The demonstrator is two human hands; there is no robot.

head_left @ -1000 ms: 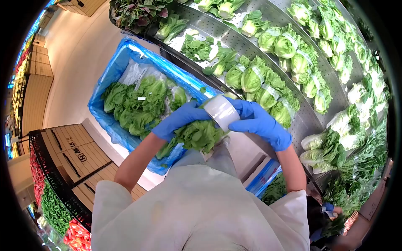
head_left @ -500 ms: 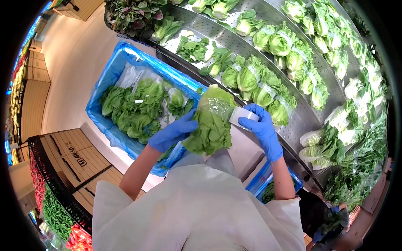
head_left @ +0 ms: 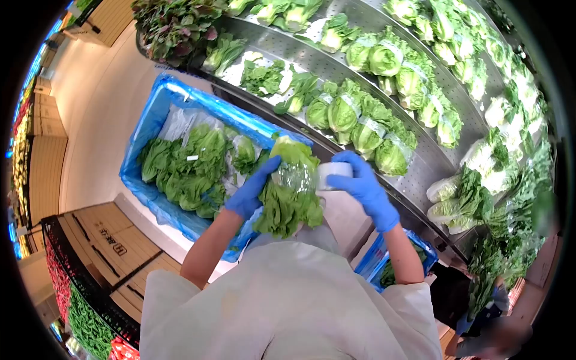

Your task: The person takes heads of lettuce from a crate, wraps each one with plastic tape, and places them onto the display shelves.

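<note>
A head of leafy green lettuce (head_left: 289,210) is held in front of my body, its pale stem end pointing away from me. A shiny clear band crosses its middle. My left hand (head_left: 252,191), in a blue glove, grips the lettuce from its left side. My right hand (head_left: 365,191), also gloved in blue, is closed on a white roll of clear tape (head_left: 332,176) at the lettuce's right edge. Beyond my left hand, loose lettuces (head_left: 189,171) lie in a crate lined with blue plastic (head_left: 139,129), one bearing a small white label.
Tiered metal shelves (head_left: 414,177) with wrapped lettuces (head_left: 343,114) and other greens run along the right. A smaller blue crate (head_left: 371,264) sits by my right elbow. At lower right, another person (head_left: 492,330) handles greens. Cardboard boxes (head_left: 108,246) and peppers (head_left: 90,318) stand at left.
The lettuce has turned and come slightly lower and to the left, showing more of the clear band. My right hand has moved left with the roll, which is now more upright.
</note>
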